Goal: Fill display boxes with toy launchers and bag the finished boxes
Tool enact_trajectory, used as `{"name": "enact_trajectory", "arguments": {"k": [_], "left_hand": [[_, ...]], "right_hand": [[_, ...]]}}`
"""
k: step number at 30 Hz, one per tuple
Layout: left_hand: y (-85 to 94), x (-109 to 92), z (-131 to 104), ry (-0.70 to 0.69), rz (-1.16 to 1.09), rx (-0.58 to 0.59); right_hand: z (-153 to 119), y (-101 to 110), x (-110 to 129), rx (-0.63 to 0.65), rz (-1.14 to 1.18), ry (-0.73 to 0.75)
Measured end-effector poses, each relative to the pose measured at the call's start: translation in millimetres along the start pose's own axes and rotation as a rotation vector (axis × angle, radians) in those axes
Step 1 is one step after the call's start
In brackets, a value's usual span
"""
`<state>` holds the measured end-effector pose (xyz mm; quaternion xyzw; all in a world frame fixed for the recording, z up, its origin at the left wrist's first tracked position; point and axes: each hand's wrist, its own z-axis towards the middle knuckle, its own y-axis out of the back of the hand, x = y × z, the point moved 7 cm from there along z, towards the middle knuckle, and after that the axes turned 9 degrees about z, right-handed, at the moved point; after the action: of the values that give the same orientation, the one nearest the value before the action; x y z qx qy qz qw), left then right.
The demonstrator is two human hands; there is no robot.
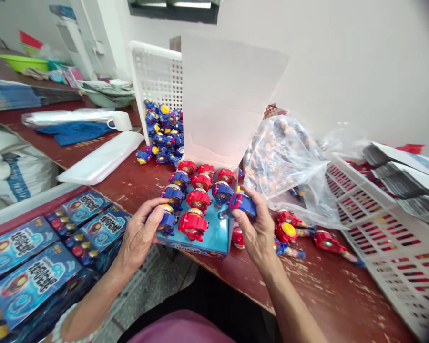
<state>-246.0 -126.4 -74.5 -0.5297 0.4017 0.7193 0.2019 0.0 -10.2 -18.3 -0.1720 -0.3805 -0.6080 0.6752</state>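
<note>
An open display box (218, 236) stands in front of me, its tall white lid flap (229, 100) raised at the back. Rows of red toys (193, 224) and blue toys (180, 180) stand inside, and the light blue floor shows at the front right. My right hand (257, 228) pinches a blue toy (243, 205) between thumb and fingers above the box's right side. At the front left corner, my left hand (141, 231) has its thumb and forefinger closed around another blue toy (167, 220); its other fingers are partly hidden.
Behind the box, a white basket (157, 50) spills blue toys. Loose red toys (327, 240) lie at right, beside a clear bag (282, 152) and a slotted crate (386, 243). Packed boxes (35, 281) sit lower left. A white mug (120, 121) and plastic sheets (100, 159) lie farther left.
</note>
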Motion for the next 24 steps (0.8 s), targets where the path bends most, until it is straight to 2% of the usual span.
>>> {"name": "enact_trajectory", "arguments": {"k": [3, 5, 7, 12, 14, 16, 19, 22, 24], "left_hand": [[12.3, -11, -3, -0.152, 0.136, -0.169], [17.5, -23, -6, -0.292, 0.242, -0.277], [17.3, -32, -8, -0.396, 0.32, -0.329], [8.2, -36, -6, -0.481, 0.299, -0.283], [5.2, -34, -4, -0.485, 0.26, -0.234], [4.6, -33, -4, -0.483, 0.241, -0.192], [9.2, -40, -9, -0.528, 0.306, -0.195], [13.0, -61, -19, -0.678, 0.461, -0.254], [9.2, -77, -27, -0.787, 0.547, -0.264]], "right_hand": [[-4, -12, -2, 0.11, -0.013, 0.064], [-5, -14, -1, 0.168, -0.018, 0.058], [-4, -14, 0, 0.219, -0.025, 0.024], [-2, -36, -11, 0.358, -0.074, -0.049], [-1, -42, -19, 0.337, -0.195, -0.068], [-2, -40, -21, 0.29, -0.319, -0.059], [-12, -16, -13, 0.241, -0.34, -0.022], [-35, 31, -10, 0.188, -0.393, -0.075], [-55, 59, -20, 0.252, -0.547, -0.156]]}}
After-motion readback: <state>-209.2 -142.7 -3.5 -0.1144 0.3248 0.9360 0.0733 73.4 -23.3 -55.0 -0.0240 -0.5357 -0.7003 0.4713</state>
